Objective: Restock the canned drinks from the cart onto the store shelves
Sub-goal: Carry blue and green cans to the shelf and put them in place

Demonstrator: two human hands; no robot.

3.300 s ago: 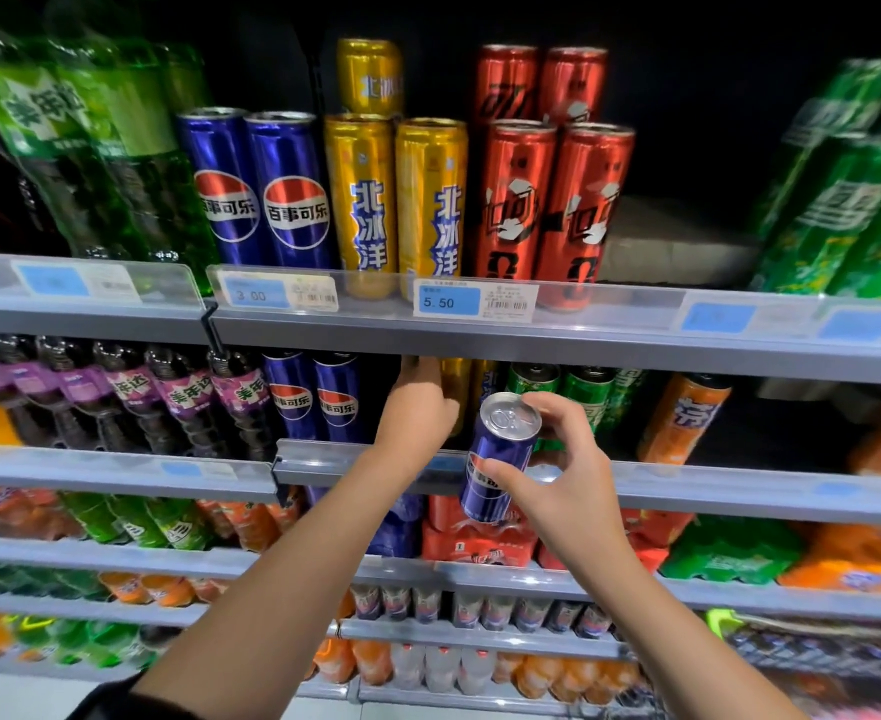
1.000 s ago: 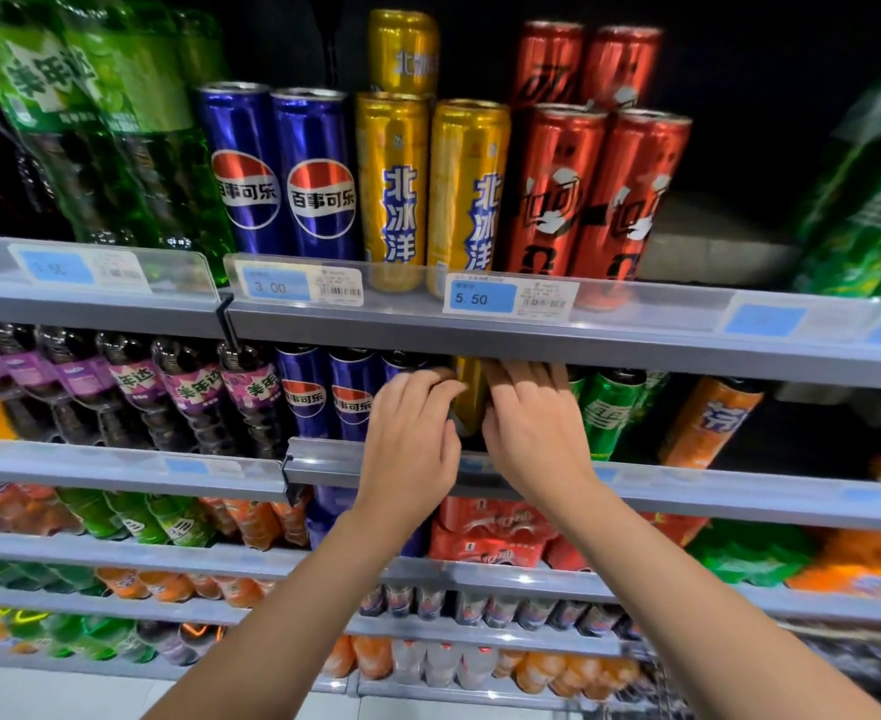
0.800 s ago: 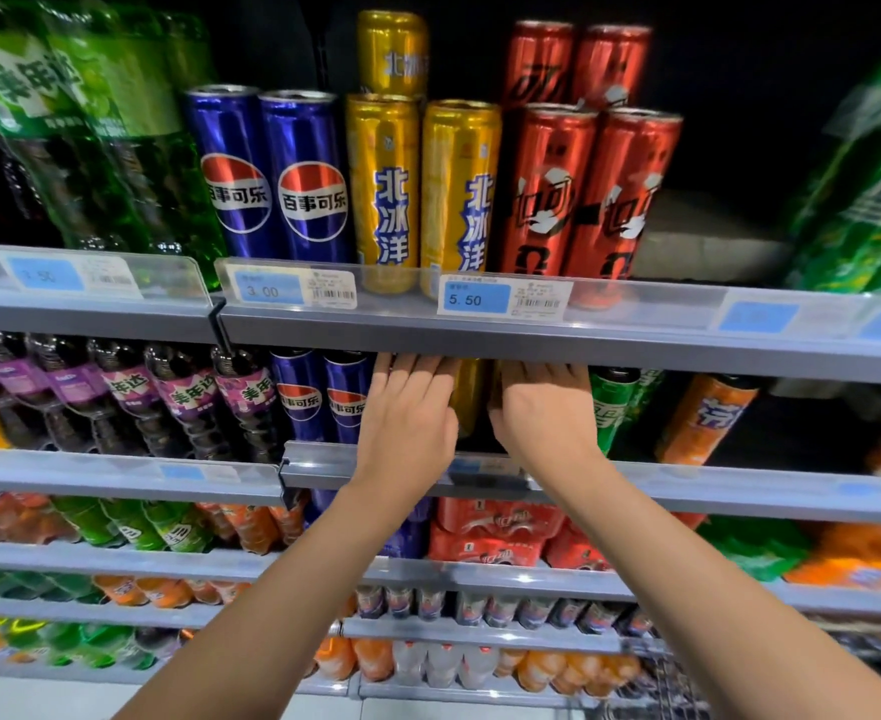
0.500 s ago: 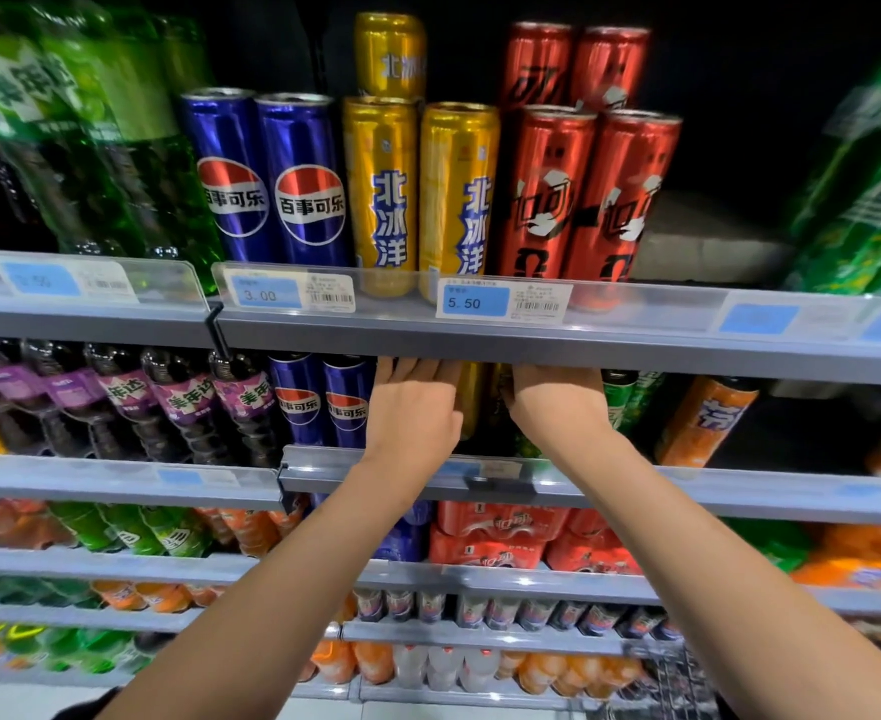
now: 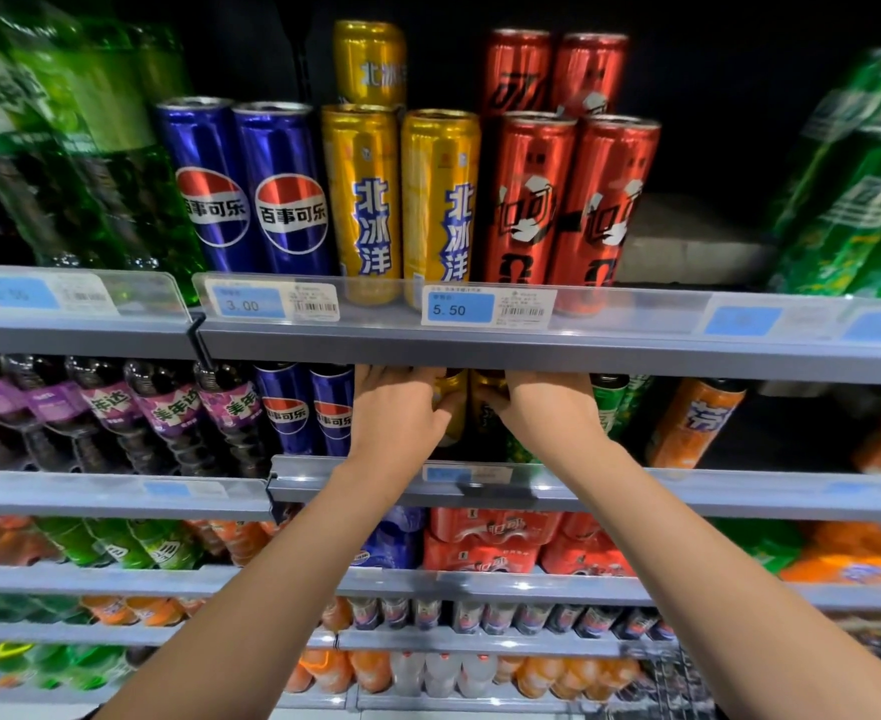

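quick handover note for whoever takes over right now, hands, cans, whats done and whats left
Left hand: reached into the second shelf, thumb against a gold can; fingers hidden under the shelf above, so the grip is unclear.
Right hand: in the same gap, touching another gold can; fingers also hidden.
Blue cans stand just left of the hands, green cans just right.
Done: neither hand carries a loose can; the gold cans stand on the shelf.
Left: finish straightening them, then fetch more; the cart is not in view.
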